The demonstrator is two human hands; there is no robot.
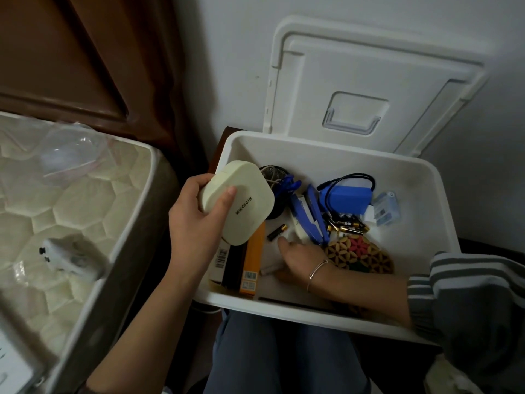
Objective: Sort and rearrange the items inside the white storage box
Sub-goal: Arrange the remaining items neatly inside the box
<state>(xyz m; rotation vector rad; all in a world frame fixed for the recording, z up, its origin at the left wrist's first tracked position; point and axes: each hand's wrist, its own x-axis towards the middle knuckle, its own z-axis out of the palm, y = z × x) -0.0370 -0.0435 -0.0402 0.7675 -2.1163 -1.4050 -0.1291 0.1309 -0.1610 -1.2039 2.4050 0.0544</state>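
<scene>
A white storage box [420,194] of smooth moulded plastic is sitting just above the person's knees, close against a plain white wall [227,52], with its ribbed lid [369,66] standing open and leaning back on that wall. To the left, a cream mattress [71,194] quilted in hexagons is lying under crinkled clear plastic, and a dark brown wooden panel [71,52] is rising behind it. The left hand [196,220] is gripping a cream case [241,200], a matte rounded square, over the box's left edge, with the thumb pressing on its top. The right hand [301,257], wearing a thin silver bracelet [316,270] below a grey striped sleeve [454,280], is reaching down inside, its fingers lying stretched and relaxed against the box floor. Around it are lying a loose battery [277,232], a glossy blue stapler [312,217], a boxy blue pack [346,199] trailing a black cable, a heap of black-and-gold batteries [346,224], a round woven coaster [360,254] with a flower pattern, and a long orange carton [252,260] resting along the left wall.
</scene>
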